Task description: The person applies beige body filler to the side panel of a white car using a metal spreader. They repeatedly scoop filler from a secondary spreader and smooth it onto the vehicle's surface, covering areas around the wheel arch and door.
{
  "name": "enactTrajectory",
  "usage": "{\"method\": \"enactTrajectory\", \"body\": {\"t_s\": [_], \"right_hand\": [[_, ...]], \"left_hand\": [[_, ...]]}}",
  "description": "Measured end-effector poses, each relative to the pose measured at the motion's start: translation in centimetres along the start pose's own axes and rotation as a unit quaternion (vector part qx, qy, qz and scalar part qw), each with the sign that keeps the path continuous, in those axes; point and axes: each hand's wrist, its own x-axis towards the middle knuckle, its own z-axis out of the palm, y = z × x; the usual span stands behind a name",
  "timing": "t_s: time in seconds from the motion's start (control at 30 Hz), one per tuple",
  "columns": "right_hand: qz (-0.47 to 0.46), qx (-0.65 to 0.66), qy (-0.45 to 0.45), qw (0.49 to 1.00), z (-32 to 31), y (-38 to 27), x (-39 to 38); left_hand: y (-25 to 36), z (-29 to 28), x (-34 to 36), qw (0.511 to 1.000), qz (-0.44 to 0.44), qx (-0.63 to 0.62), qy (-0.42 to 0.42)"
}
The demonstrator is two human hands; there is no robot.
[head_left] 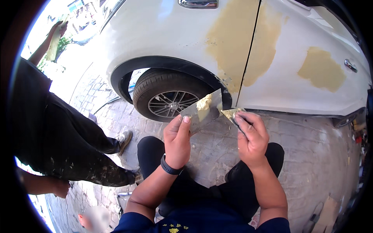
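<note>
My left hand [176,143] grips a flat metal plate [208,116] with a lump of pale yellow putty [203,102] and a smear of it on top. Just to the right, my right hand [251,139] pinches a small spreader [233,115] with putty on its blade, held close beside the plate. Behind both hands is a white car [163,35] with beige filler patches on its rear panel [225,42] and door [320,70]. The dark tire with its spoked wheel [175,105] sits behind the plate.
A co-worker [66,136] in dark, paint-spattered trousers stands close at my left, with one raised hand [61,27] holding a long pale strip [54,46]. A flat brown piece [328,213] lies at lower right on the paved ground [303,163]. The door handle [351,66] is at far right.
</note>
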Motion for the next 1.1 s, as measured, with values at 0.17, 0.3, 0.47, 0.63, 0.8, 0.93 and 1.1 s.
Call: {"method": "enactTrajectory", "body": {"t_s": [0.17,0.3,0.47,0.63,0.8,0.93,1.1], "right_hand": [[-0.085,-0.009,0.014,0.996,4.7,-3.6,0.5],[-0.117,-0.007,-0.041,0.992,7.0,-5.9,-0.5],[-0.093,0.028,-0.232,0.968,8.2,-5.4,-1.3],[0.113,0.059,0.050,0.991,10.9,-0.3,7.0],[0.119,-0.089,0.190,0.970,15.7,3.1,13.9],[0.105,-0.178,0.256,0.944,18.8,4.6,16.4],[0.124,-0.221,0.302,0.919,23.1,4.9,16.7]], "left_hand": [[2.2,-0.7,-3.3,0.987,0.050,0.149,0.014],[4.3,-1.2,-4.2,0.997,0.034,0.050,0.051],[4.5,-7.0,-2.4,0.972,0.141,0.120,0.143],[0.8,-13.4,0.9,0.970,0.095,0.149,0.167],[-6.3,-19.0,2.0,0.965,0.016,0.230,0.124],[-8.1,-21.4,3.7,0.962,-0.017,0.255,0.099],[-7.4,-22.6,5.5,0.984,-0.019,0.151,0.091]]}}
